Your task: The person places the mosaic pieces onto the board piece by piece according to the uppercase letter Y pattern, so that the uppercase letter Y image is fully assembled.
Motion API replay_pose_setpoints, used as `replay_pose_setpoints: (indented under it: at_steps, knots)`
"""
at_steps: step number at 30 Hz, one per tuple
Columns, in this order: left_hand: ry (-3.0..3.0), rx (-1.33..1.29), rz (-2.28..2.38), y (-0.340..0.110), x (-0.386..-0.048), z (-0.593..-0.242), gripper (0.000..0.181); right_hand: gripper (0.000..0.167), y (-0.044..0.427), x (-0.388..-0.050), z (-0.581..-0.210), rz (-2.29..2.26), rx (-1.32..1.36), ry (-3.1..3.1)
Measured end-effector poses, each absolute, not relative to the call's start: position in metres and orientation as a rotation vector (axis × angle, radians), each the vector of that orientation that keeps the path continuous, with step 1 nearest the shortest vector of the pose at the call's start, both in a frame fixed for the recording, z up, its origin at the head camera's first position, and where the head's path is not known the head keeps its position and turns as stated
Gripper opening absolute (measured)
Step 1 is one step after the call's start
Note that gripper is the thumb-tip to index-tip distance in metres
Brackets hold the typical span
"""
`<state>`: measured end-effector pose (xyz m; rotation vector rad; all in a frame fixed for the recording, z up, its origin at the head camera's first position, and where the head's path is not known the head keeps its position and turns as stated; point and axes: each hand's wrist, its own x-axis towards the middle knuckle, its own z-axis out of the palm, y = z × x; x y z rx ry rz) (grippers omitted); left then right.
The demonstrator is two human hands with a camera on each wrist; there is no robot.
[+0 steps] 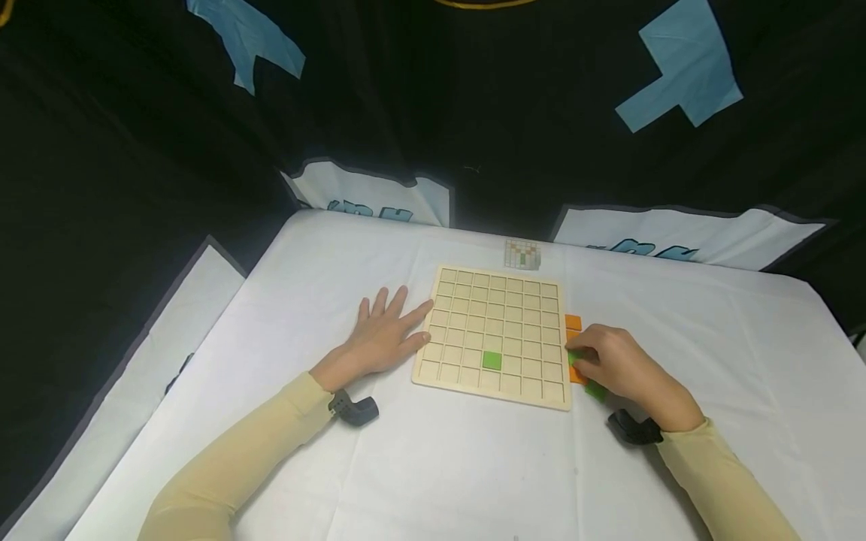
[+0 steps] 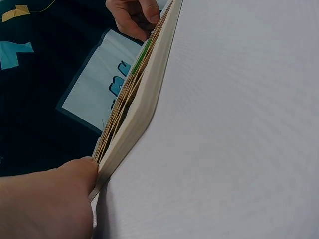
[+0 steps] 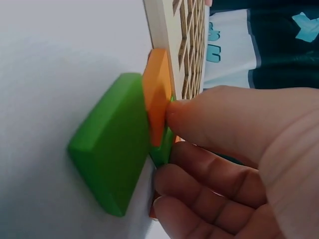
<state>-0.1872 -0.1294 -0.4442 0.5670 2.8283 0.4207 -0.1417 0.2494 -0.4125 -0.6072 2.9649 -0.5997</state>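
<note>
A pale wooden grid board (image 1: 467,316) lies flat on the white table, with one green tile (image 1: 492,361) in a cell near its front. My left hand (image 1: 382,336) rests beside the board's left edge, fingers spread, thumb and a fingertip touching the rim. At the right edge, my right hand (image 1: 612,361) pinches a green tile (image 3: 161,153) between thumb and fingers, which partly hide it. Against it in the right wrist view leans an orange tile (image 3: 158,89). A larger-looking green tile (image 3: 112,144) lies nearer that camera.
Behind the board lies a small card (image 1: 522,255) with a grid pattern of coloured squares. Another orange tile (image 1: 573,322) sits by the board's right rim. Black curtain (image 1: 433,113) with blue tape pieces hangs beyond the white tabletop (image 1: 440,466).
</note>
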Motion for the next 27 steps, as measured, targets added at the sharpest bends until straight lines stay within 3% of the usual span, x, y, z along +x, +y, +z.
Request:
replay_pose_setpoints:
  at_steps: [27]
  knots:
    - [2.825,0.573,0.412,-0.1298,-0.1882,-0.4432,0.063,0.031,0.2497,-0.1432,-0.4117,-0.588,-0.581,2.936]
